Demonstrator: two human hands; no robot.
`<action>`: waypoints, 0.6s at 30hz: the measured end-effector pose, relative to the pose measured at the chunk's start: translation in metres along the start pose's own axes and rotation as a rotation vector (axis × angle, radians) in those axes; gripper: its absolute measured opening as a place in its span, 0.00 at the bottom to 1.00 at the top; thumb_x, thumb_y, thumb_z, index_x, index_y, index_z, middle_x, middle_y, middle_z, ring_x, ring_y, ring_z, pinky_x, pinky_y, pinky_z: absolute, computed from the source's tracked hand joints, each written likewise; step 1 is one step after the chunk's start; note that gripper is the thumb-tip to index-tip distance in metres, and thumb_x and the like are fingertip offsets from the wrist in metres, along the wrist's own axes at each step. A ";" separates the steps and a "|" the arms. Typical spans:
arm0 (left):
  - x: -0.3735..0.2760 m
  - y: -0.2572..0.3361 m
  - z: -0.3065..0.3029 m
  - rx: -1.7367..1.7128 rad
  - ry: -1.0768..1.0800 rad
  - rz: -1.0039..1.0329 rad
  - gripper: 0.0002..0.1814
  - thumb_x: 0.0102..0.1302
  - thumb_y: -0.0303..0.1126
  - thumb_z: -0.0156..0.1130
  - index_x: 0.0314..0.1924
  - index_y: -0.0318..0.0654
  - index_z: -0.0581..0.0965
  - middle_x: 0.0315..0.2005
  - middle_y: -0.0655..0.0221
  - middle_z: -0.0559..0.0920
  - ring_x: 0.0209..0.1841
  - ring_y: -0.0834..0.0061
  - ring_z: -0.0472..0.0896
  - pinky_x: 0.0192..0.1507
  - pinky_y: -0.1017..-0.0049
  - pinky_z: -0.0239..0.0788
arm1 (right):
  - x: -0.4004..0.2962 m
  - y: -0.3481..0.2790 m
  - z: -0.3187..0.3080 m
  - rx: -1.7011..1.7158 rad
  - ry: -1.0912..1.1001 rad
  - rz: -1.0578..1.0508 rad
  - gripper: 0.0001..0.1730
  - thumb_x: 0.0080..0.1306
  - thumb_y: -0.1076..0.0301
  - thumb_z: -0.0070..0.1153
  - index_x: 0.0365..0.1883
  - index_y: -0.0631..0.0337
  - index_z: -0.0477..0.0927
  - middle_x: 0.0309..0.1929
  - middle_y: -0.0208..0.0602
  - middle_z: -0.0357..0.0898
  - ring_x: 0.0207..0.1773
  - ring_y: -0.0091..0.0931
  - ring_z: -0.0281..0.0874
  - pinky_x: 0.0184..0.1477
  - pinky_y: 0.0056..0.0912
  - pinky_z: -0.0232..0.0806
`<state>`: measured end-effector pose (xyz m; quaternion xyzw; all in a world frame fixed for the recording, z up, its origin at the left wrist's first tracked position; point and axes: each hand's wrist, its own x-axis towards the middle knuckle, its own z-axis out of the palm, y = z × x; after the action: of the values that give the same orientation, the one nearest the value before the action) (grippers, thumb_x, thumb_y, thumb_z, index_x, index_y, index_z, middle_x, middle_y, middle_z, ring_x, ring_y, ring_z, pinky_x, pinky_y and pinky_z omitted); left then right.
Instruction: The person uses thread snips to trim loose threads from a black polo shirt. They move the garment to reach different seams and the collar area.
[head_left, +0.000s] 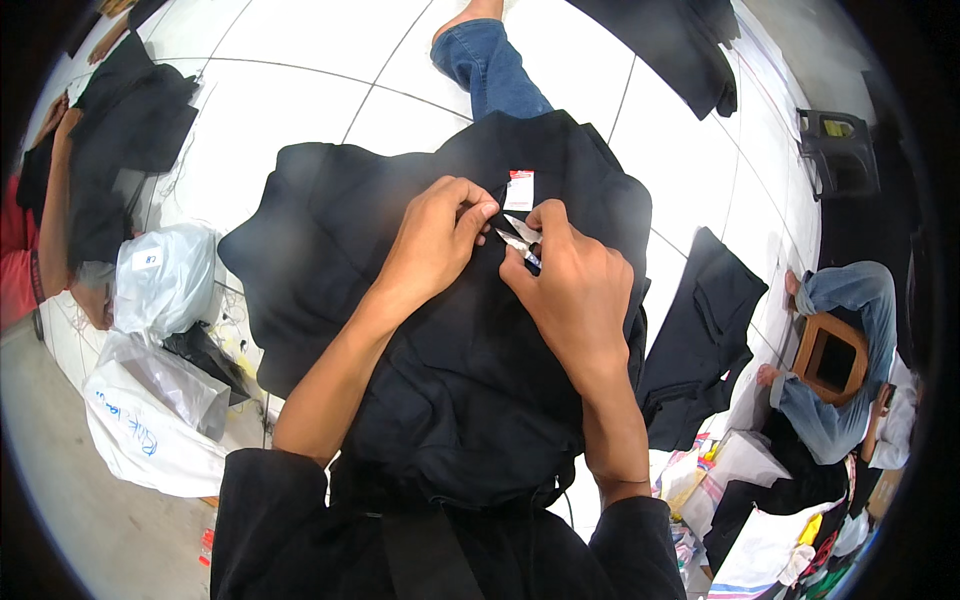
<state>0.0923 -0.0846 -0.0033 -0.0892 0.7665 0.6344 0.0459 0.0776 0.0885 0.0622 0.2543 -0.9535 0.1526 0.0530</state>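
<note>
A black garment (322, 247) is spread over my lap, with a white and red label (519, 190) on it near the far edge. Beside the label my left hand (442, 232) pinches a bit of the black cloth between thumb and fingertips. My right hand (577, 277) holds small thread snips (517, 238), their two pointed blades apart and directed at the left fingertips. Whether a thread lies between the blades is too small to tell.
Folded black clothing (701, 337) lies on the white tiled floor at right. Plastic bags (165, 277) stand at left, near a person in red handling black cloth (135, 105). A person in jeans sits at far right by a brown stool (810, 360). More black cloth (675, 45) lies beyond.
</note>
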 end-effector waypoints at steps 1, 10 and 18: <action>0.000 -0.002 0.000 -0.037 -0.012 -0.010 0.07 0.82 0.27 0.64 0.48 0.27 0.83 0.38 0.62 0.85 0.37 0.74 0.87 0.42 0.72 0.78 | 0.001 0.000 0.002 -0.016 0.008 -0.021 0.17 0.60 0.65 0.74 0.43 0.59 0.79 0.26 0.35 0.84 0.25 0.36 0.86 0.25 0.39 0.73; -0.005 -0.008 0.007 0.008 0.064 0.122 0.07 0.84 0.25 0.60 0.46 0.26 0.80 0.38 0.61 0.83 0.36 0.74 0.85 0.43 0.71 0.78 | 0.001 -0.008 0.014 -0.257 0.019 -0.081 0.17 0.60 0.63 0.76 0.39 0.55 0.78 0.25 0.31 0.84 0.23 0.32 0.84 0.26 0.36 0.71; -0.008 -0.007 0.014 -0.074 0.181 0.163 0.06 0.83 0.23 0.60 0.51 0.26 0.81 0.43 0.60 0.84 0.38 0.72 0.87 0.43 0.71 0.80 | -0.006 0.000 -0.004 -0.107 0.020 0.029 0.16 0.61 0.63 0.75 0.40 0.55 0.78 0.27 0.33 0.85 0.28 0.34 0.88 0.28 0.38 0.76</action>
<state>0.1014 -0.0716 -0.0114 -0.0852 0.7481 0.6534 -0.0785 0.0834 0.0924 0.0648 0.2356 -0.9634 0.1045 0.0740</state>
